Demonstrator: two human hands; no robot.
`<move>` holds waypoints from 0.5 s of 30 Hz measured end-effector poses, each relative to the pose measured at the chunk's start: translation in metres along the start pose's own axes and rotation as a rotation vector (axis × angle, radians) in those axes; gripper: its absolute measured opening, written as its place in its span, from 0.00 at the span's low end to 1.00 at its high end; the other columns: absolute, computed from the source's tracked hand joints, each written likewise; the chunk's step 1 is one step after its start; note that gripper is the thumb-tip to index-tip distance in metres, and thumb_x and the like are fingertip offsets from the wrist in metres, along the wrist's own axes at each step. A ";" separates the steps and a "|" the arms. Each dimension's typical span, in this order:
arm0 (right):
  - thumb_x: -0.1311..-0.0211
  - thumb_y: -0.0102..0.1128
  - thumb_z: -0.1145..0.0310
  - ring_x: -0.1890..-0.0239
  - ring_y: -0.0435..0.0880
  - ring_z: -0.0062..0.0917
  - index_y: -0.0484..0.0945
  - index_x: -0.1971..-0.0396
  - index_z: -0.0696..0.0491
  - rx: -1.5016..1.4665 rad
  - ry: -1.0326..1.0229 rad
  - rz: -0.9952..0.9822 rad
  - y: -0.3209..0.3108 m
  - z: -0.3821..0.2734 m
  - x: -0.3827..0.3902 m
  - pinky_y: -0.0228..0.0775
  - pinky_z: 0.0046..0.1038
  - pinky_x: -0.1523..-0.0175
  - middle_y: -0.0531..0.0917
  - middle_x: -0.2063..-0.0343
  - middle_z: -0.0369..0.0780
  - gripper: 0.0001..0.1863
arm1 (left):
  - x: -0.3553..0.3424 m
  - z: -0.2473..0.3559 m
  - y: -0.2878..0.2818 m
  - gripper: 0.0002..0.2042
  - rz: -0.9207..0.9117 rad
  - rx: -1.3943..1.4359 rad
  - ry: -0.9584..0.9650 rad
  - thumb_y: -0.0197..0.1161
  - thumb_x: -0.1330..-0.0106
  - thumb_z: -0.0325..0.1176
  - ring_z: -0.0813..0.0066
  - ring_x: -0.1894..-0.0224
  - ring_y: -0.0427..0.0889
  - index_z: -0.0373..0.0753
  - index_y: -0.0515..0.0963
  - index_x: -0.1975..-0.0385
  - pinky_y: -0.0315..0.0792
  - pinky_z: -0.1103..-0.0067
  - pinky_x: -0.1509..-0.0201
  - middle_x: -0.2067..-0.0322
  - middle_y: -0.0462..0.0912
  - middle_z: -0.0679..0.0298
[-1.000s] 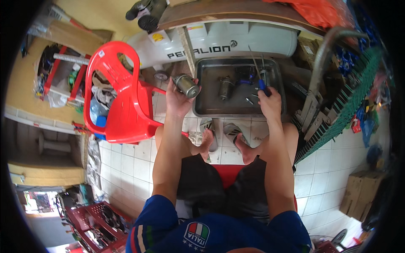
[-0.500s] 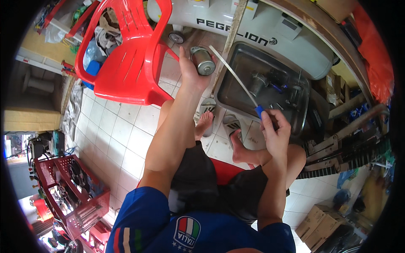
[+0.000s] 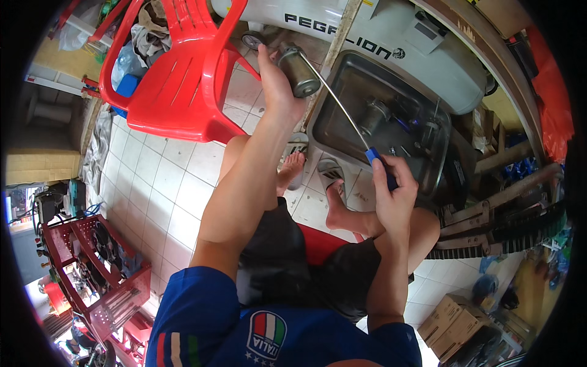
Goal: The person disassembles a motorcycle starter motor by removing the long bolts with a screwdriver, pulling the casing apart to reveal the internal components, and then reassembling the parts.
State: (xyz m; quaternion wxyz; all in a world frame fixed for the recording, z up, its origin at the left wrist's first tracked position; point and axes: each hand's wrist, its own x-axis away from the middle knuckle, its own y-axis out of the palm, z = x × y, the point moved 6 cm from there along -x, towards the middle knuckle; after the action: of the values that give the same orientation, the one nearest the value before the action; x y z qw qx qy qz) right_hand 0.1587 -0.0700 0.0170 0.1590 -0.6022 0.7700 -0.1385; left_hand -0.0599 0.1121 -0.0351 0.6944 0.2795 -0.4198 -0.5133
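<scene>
A dull metal cylinder (image 3: 299, 74), shaped like a small motor body, lies in my left hand (image 3: 282, 95), its rounded end facing me and to the right. The thumb stands up along its left side; the other fingers are mostly hidden behind it. My right hand (image 3: 396, 191) is closed around the blue handle of a long screwdriver (image 3: 342, 107). Its thin shaft slants up and left, with the tip at the cylinder's far end; whether it touches I cannot tell. Below and right of the cylinder, a dark metal tray (image 3: 319, 136) holds a metal housing (image 3: 375, 115) and several small parts.
A red plastic chair (image 3: 174, 92) stands at the left, in front of a grey compressor tank (image 3: 422, 67). Dark red perforated racks (image 3: 122, 296) with tools are at the lower left. Cardboard boxes (image 3: 452, 327) sit at the lower right, below metal strips (image 3: 483, 238).
The screwdriver's tip has come up against the cylinder's far end, from just beside it. The cylinder is turned slightly, showing more of its side. The whole view has shifted a little.
</scene>
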 end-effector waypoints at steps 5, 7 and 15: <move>0.35 0.65 0.70 0.69 0.83 0.18 0.82 0.60 0.60 0.012 -0.057 0.004 -0.001 -0.003 0.000 0.74 0.22 0.61 0.87 0.70 0.41 0.09 | 0.002 0.007 -0.001 0.26 0.048 -0.045 0.059 0.42 0.25 0.59 0.56 0.63 0.79 0.38 0.69 0.54 0.77 0.59 0.56 0.62 0.78 0.54; 0.35 0.65 0.71 0.69 0.83 0.18 0.82 0.60 0.60 0.004 -0.065 -0.003 -0.001 -0.004 0.000 0.73 0.22 0.62 0.87 0.71 0.42 0.09 | 0.006 0.010 -0.001 0.26 0.035 -0.048 0.066 0.42 0.25 0.59 0.56 0.63 0.79 0.38 0.69 0.53 0.77 0.59 0.56 0.62 0.78 0.54; 0.36 0.67 0.69 0.70 0.83 0.20 0.81 0.61 0.60 0.025 -0.127 -0.005 0.001 -0.009 0.002 0.74 0.23 0.62 0.87 0.71 0.43 0.10 | 0.010 0.014 -0.003 0.25 0.024 -0.015 0.051 0.41 0.24 0.58 0.59 0.62 0.79 0.39 0.70 0.52 0.78 0.60 0.56 0.63 0.78 0.55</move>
State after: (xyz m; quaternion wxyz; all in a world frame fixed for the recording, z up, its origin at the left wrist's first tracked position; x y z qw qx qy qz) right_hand 0.1537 -0.0716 0.0252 0.2145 -0.6095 0.7553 -0.1099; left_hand -0.0723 0.1025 -0.0279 0.7129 0.2822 -0.4015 -0.5010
